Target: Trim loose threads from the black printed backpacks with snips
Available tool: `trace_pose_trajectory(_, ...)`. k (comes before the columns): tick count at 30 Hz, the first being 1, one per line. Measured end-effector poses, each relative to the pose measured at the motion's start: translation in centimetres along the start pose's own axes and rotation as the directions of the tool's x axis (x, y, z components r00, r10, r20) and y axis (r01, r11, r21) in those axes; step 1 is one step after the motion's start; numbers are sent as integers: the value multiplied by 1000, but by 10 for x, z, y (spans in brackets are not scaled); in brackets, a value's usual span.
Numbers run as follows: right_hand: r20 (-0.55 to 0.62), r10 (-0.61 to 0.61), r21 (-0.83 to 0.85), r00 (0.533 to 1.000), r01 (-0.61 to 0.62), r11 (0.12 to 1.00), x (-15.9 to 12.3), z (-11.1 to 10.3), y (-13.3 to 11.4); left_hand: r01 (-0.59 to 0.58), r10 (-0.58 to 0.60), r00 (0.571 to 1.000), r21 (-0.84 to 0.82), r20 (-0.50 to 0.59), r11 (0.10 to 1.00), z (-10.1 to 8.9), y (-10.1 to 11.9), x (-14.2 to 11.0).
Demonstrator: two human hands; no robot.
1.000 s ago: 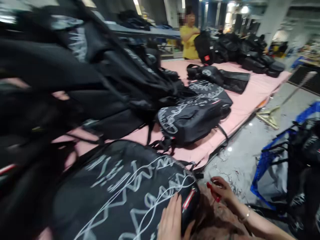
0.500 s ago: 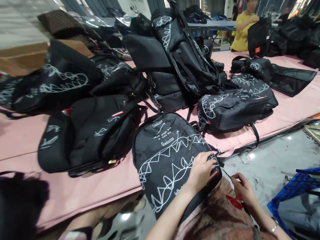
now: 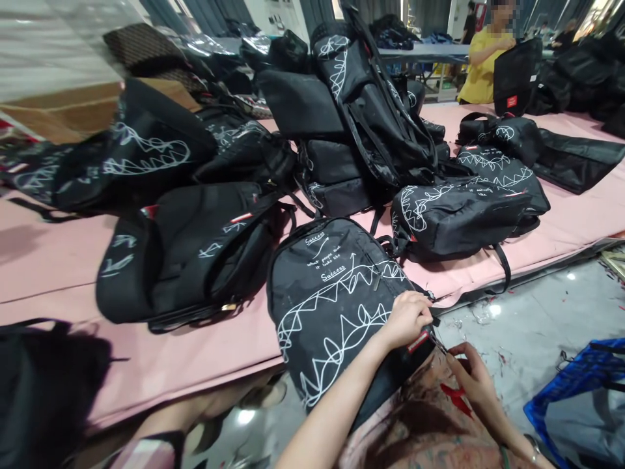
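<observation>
Since half a second ago the left hand (image 3: 407, 318) has been shifted slightly toward the backpack's (image 3: 336, 306) lower right corner, fingers curled and pinched on its edge by the red tag (image 3: 418, 341). Just right of that grip, a red tool (image 3: 456, 398) is closed in the right hand (image 3: 472, 384). The backpack's long axis is seen running away from the grip — top pointing across the pink table (image 3: 43, 267), bottom overhanging onto the lap.

The black backpack (image 3: 336, 306) under the left hand (image 3: 409, 319) reads "Success" twice in white script.
</observation>
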State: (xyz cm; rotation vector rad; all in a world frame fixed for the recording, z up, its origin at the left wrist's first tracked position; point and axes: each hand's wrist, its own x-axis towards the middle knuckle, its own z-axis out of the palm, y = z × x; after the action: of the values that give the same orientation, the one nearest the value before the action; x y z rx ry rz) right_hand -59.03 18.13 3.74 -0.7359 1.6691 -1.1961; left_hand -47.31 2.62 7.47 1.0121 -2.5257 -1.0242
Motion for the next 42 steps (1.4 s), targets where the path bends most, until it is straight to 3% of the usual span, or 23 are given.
trace_pose_trajectory(9, 94, -99, -239, 991, 119, 964, 2, -2, 3, -60, 62, 993, -15, 100, 998, -7, -1, 2)
trace_pose_trajectory(16, 123, -223, -365, 967, 253, 896, 7, -1, 10, -51, 53, 997, -40, 56, 998, 0, 3, 4)
trace_pose_trajectory(21, 166, -235, -322, 958, 278, 905, 17, -2, 19, -43, 42, 999, -104, -7, 994, 1, 4, 1)
trace_pose_trajectory(25, 120, -226, -148, 967, 243, 959, 26, -7, 27, -28, -1, 990, -202, -138, 979, 2, 4, 0)
trace_pose_trajectory(27, 87, -203, -51, 975, 208, 977, 32, -10, 31, -8, -59, 969, -269, -239, 963, 2, 2, -2)
trace_pose_trajectory(30, 93, -193, 22, 977, 192, 981, 42, -13, 34, 40, -186, 904, -356, -385, 934, -4, -7, -15)
trace_pose_trajectory(35, 163, -245, -10, 956, 250, 968, 51, 7, 25, 91, -320, 773, -403, -548, 910, -15, -27, -70)
trace_pose_trajectory(39, 300, -271, -94, 915, 312, 946, 44, 26, 23, 309, -479, 753, -399, -451, 863, -7, -23, -120)
trace_pose_trajectory(42, 440, -251, -204, 862, 368, 907, 43, 25, 24, 521, -578, 710, -253, -402, 815, 6, -7, -140)
